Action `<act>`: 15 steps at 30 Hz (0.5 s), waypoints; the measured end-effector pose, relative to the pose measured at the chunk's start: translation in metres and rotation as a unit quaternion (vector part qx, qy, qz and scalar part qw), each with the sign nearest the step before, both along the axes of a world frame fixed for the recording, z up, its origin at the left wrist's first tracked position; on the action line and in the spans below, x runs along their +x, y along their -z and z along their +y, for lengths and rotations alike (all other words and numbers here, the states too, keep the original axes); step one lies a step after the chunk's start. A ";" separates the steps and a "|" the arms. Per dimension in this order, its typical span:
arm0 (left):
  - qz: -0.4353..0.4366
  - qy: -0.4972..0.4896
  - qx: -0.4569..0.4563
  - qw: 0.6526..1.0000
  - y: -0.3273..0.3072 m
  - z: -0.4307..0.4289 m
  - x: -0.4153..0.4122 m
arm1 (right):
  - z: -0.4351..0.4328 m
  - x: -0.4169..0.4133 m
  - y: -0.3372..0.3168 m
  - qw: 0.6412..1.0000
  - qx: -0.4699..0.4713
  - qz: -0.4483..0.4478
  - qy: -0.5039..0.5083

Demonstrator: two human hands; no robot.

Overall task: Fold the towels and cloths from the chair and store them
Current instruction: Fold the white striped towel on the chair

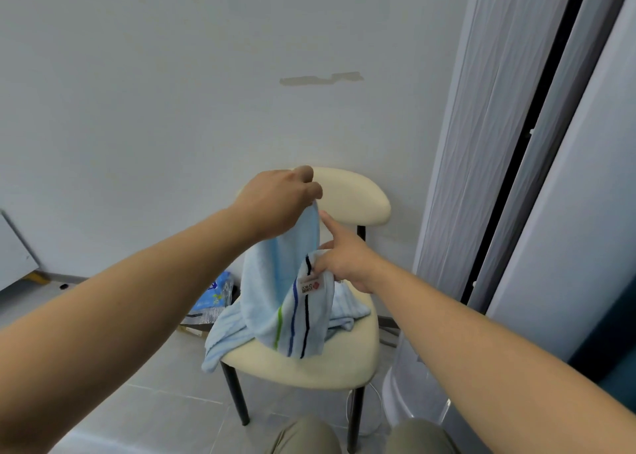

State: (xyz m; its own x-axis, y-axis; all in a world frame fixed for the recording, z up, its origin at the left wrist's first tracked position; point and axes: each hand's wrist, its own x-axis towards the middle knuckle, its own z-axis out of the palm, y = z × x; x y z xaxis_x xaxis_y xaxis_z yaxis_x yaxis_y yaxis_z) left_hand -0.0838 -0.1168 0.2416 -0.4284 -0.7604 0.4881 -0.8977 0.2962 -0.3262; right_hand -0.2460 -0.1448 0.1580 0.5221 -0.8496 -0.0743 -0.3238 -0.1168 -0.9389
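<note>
Striped towel [275, 298] held up over the chair [309, 367], ready for folding.
Left hand [278, 202] grips its top and right hand [344, 260] pinches an edge; the next move is probably matching the corners.

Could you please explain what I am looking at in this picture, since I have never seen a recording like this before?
There is no machine here: the single picture comes from a wide-angle camera worn on a person's head, looking forward and down, so the two bare arms are the wearer's own. The left hand grips the top of a light blue striped towel and holds it up over a cream chair. The right hand pinches the towel's edge near its sewn label, index finger stretched out. A second light blue cloth lies crumpled on the seat, hanging over its left edge. A blue packet lies on the floor behind.
</note>
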 end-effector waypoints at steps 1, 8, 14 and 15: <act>0.005 0.003 -0.011 1.000 -0.001 0.002 0.000 | 0.001 0.000 -0.001 1.000 0.001 -0.003 -0.002; 0.158 -0.073 -0.049 0.984 -0.006 0.007 0.014 | -0.012 0.000 0.009 0.994 -0.031 0.018 0.107; 0.293 -0.124 0.198 0.927 0.013 -0.001 0.022 | -0.012 -0.002 -0.006 0.980 -0.138 -0.002 0.145; 0.331 -0.091 0.266 0.901 0.019 0.000 0.018 | -0.013 -0.002 -0.007 0.979 -0.146 -0.001 0.141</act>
State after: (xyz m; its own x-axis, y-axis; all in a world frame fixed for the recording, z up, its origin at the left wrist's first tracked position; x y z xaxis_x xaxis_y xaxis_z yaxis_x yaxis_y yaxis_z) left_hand -0.0653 -0.1170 0.2223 -0.0211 -0.9905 0.1360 -0.8928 0.0799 0.4434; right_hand -0.2481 -0.1581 0.1647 0.2628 -0.9451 0.1943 -0.3798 -0.2865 -0.8796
